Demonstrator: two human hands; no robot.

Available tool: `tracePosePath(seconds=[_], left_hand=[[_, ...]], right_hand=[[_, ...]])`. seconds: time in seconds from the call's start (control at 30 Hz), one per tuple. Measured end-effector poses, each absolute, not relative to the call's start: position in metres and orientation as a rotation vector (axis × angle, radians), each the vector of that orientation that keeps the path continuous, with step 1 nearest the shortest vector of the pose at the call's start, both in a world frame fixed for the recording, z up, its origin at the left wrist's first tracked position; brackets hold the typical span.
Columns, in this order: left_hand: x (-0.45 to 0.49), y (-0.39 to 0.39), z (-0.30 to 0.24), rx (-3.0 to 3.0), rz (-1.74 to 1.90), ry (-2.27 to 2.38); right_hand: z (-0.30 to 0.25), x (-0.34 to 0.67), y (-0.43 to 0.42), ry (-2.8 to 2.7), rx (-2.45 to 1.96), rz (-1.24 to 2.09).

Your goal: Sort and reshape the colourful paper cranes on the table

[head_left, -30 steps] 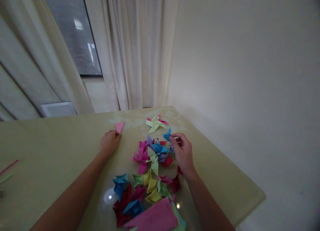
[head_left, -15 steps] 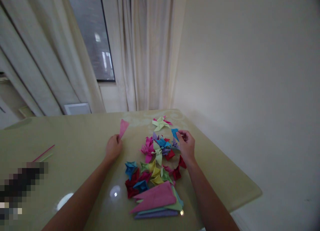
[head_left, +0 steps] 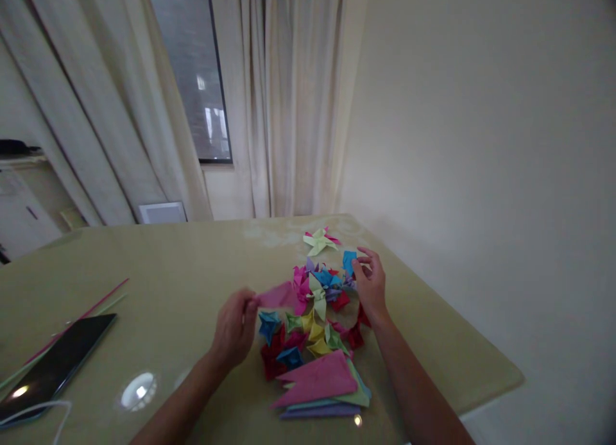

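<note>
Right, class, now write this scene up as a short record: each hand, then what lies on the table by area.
Left hand: pinches a pink paper piece
Right hand: fingertips at a small blue paper piece; grip unclear
Middle: cluster of colourful folded papers
Far side: pale green folded star
Near side: folded paper stack, pink on top
Left side: dark flat device
</note>
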State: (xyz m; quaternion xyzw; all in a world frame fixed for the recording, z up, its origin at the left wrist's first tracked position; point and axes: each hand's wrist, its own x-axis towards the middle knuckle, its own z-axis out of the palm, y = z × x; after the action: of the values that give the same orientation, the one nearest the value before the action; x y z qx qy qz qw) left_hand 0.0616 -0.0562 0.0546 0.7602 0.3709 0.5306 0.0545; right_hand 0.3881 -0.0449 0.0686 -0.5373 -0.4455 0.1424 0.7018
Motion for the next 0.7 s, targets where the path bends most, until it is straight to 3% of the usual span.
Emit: tracePosePath(seconds=[0.17, 0.43, 0.7], left_hand=[[0.101, -0.104, 0.064, 2.96, 1.255, 0.421], [0.109, -0.111, 0.053, 2.931, 0.976, 0.798], [0.109, -0.117, 0.059, 2.908, 0.822, 0.786]], right_hand=[[0.068, 0.387, -0.044, -0.987, -1.205, 0.361], [0.075, 0.39, -0.041, -0.923, -1.14, 0.545], [0.073, 0.393, -0.04, -0.916, -1.175, 0.506]])
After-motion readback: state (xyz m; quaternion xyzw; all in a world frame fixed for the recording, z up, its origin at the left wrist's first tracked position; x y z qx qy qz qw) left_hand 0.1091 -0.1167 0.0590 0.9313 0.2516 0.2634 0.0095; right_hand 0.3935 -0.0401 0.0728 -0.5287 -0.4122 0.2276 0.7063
